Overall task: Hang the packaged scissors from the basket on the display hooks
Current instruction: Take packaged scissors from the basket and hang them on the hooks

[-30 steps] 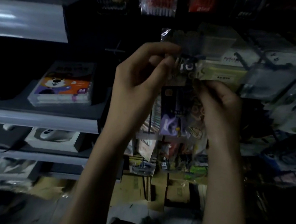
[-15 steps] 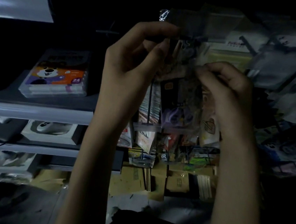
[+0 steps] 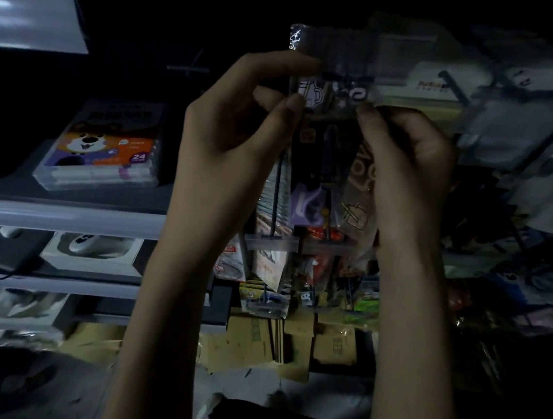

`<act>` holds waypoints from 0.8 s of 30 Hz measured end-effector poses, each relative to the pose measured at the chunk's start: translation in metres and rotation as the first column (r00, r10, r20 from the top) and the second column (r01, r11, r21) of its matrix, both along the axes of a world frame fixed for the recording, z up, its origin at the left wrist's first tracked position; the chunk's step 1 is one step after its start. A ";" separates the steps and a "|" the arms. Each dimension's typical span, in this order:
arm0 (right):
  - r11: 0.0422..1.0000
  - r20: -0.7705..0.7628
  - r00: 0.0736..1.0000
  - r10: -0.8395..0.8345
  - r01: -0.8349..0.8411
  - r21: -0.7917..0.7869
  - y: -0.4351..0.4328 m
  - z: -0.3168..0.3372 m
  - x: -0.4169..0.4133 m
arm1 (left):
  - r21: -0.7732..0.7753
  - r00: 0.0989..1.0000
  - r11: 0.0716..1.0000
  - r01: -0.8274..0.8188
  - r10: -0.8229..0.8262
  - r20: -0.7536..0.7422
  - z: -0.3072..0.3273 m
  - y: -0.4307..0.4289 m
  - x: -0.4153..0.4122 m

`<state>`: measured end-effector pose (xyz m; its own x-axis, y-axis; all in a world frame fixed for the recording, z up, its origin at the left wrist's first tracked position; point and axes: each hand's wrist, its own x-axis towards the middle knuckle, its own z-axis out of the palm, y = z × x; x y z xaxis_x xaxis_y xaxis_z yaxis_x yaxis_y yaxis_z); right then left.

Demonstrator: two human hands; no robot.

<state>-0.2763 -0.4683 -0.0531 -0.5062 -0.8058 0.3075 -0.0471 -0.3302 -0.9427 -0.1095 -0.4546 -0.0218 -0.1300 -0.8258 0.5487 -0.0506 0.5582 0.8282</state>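
In dim light I hold a clear packet of scissors [image 3: 327, 167] up in front of the display rack. My left hand [image 3: 239, 130] pinches the packet's top left edge between thumb and forefinger. My right hand [image 3: 410, 155] pinches its top right, near the hang hole [image 3: 357, 93]. The dark scissors with a purple handle show through the plastic between my hands. A thin dark display hook [image 3: 279, 189] runs down behind the packet to a clear price strip [image 3: 271, 243]. The basket is out of sight.
Grey shelves on the left carry a crayon box [image 3: 104, 150] and a boxed white mouse [image 3: 96, 252]. Packaged goods hang on the right [image 3: 528, 133] and below the price strip. Cardboard boxes [image 3: 288, 343] sit low in the middle.
Both hands kept their pinch on the packet and shifted slightly; my right hand rose toward the hang hole. The view tilted a little.
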 end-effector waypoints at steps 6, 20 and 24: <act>0.999 -0.026 0.999 -0.019 0.020 0.029 -0.007 -0.005 0.003 | 0.009 1.000 1.000 0.015 -0.015 0.002 0.000 0.003 -0.002; 0.997 0.025 0.999 0.038 -0.039 0.061 -0.004 -0.006 -0.001 | 0.018 0.996 1.000 0.007 -0.005 -0.091 -0.014 0.012 0.006; 0.992 0.030 0.997 0.070 -0.073 0.101 0.000 -0.007 -0.004 | 0.075 0.995 0.997 -0.023 0.030 -0.098 -0.025 0.011 0.007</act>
<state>-0.2803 -0.4684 -0.0600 -0.4532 -0.8664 0.2096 -0.0017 -0.2343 -0.9722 -0.1027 -0.4433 -0.0464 -0.0557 -0.8668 0.4956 0.0195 0.4953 0.8685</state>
